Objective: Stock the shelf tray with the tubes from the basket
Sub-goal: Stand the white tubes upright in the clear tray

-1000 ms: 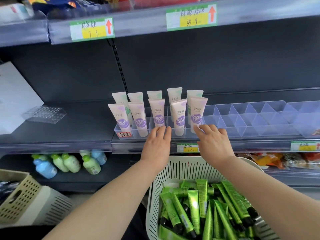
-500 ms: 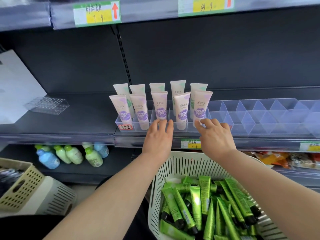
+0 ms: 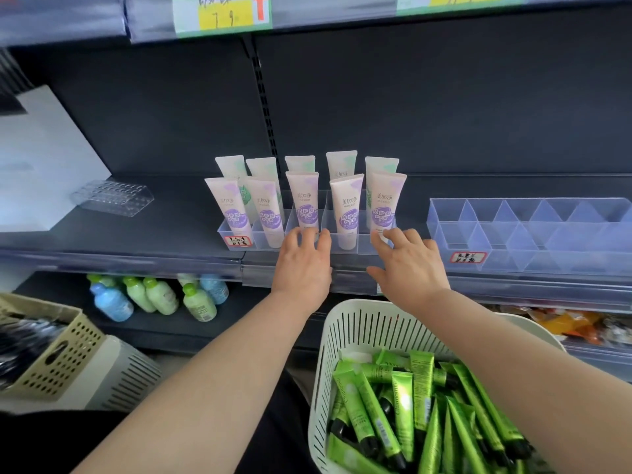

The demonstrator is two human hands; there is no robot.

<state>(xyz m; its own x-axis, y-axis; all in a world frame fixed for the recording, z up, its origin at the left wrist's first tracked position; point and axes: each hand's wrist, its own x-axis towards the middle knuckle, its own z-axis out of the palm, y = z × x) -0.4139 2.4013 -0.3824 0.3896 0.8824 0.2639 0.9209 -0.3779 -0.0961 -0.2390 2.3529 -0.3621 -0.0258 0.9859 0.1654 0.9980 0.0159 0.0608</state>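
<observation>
Tubes (image 3: pixel 407 401): green, piled in the white basket (image 3: pixel 345 340) at lower right; small white print runs along them, too small to read; the right forearm covers part of the pile.
Tray (image 3: pixel 345 246): clear, divided, on the shelf (image 3: pixel 154 230); holds ten pale tubes (image 3: pixel 347 210) upright in two rows, caps down.
Pale tube print: "美加净" above a purple round patch; the patch's white characters are too fine to read.
Tray sticker (image 3: pixel 238 240): red-edged, handwritten, illegible.
Left hand (image 3: pixel 302 265): fingers (image 3: pixel 324 239) slightly spread, tips on the tray's front wall; it grips nothing.
Right hand (image 3: pixel 408 265): fingers spread, tips at the tray's right front corner by the last pale tube; whether they touch the tube is unclear.
Second tray (image 3: pixel 513 234): clear, well to the right, cut off by the frame edge; red-edged handwritten sticker, unreadable.
Price tag (image 3: pixel 222 12): above, green and yellow, "7 9" with a red arrow; top cropped.
Bottles (image 3: pixel 154 295): blue and green, lower shelf, partly hidden by the shelf edge.
</observation>
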